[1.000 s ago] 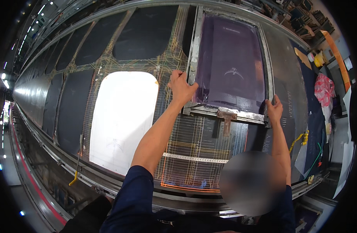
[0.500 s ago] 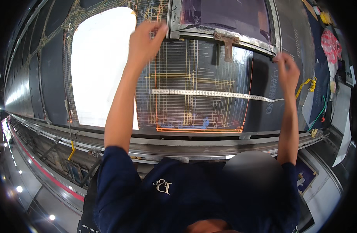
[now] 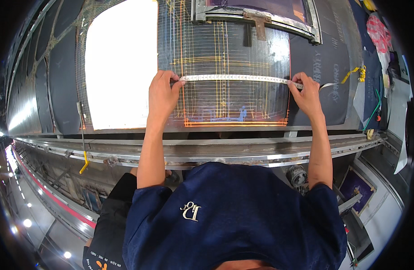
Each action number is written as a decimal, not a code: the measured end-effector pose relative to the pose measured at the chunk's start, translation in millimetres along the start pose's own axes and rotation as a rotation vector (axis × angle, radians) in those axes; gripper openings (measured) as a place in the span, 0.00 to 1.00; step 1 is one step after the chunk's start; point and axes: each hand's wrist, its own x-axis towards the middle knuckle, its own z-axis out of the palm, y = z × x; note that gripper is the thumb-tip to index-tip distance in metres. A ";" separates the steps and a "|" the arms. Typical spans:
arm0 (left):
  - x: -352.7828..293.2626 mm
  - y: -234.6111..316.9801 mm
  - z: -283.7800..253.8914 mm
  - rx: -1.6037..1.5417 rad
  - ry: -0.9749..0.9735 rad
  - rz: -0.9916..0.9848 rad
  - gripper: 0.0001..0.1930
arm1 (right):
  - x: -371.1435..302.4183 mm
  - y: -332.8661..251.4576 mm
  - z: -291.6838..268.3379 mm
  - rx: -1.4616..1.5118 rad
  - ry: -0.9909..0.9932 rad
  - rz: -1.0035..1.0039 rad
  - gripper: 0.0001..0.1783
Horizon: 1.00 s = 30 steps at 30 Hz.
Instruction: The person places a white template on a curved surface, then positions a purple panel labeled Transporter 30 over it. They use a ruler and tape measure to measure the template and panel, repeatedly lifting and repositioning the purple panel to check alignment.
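Note:
A white tape measure (image 3: 234,78) runs straight across the dark table, over a grid of yellow, white and orange lines. My left hand (image 3: 163,92) pinches its left end close to the orange line on that side. Near the right orange line, my right hand (image 3: 306,92) has the tape between thumb and fingers, and the tape's loose tail curls on beyond it. Beyond the tape stands a metal frame (image 3: 279,27) with a dark purple panel and a rusty bracket (image 3: 260,28) on its near bar.
A large white sheet (image 3: 121,67) lies left of my left hand. Metal rails (image 3: 225,150) run along the table's near edge. A yellow-handled hook (image 3: 84,163) hangs at the left. Yellow cord (image 3: 353,73) and a red-and-white plastic bag (image 3: 378,33) lie at the right.
Both hands have come away from the metal frame, moved nearer to me and taken hold of the tape measure. The tape now lies straighter. My view has shifted too.

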 end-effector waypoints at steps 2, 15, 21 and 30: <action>3.0 4.4 -2.6 -0.029 -0.039 -0.059 0.10 | 0.9 -3.7 -1.6 0.091 -0.066 0.110 0.14; -34.7 35.6 -67.8 -0.527 -0.125 -0.280 0.13 | -0.4 23.3 -9.0 0.424 -0.184 0.257 0.19; -28.3 -2.6 -18.4 -0.266 -0.153 -0.386 0.15 | -19.4 11.4 4.8 0.133 -0.102 0.190 0.19; -24.0 -8.1 -8.7 -0.214 -0.097 -0.383 0.16 | -18.4 11.2 15.7 0.098 -0.076 0.212 0.21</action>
